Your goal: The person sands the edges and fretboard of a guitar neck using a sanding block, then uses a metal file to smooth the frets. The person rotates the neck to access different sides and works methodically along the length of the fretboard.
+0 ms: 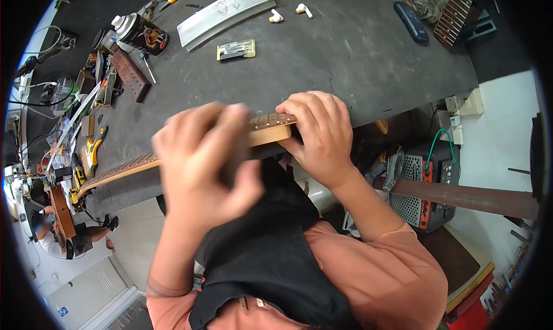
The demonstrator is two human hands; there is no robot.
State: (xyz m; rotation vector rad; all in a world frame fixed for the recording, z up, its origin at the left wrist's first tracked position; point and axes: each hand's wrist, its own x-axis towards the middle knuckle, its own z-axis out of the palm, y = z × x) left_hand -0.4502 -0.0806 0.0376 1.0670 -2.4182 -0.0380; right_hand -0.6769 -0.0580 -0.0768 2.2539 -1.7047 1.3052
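A guitar neck with a dark fretted fingerboard and pale wood back runs slantwise along the bench's near edge. My right hand is closed round its squared right end, fingers over the fingerboard and thumb beneath. Over the neck's middle, my left hand is smeared by motion. Its thumb stands out to the right, and I cannot tell whether its fingers touch or hold anything. That hand hides part of the neck. Beyond the hands, a small yellowish clear case lies on the bench.
The dark workbench holds a curved metal block, two white earbuds, a spray can and a drilled brown block. Yellow-handled pliers lie left among clutter. An amplifier stands right. A person sits far left.
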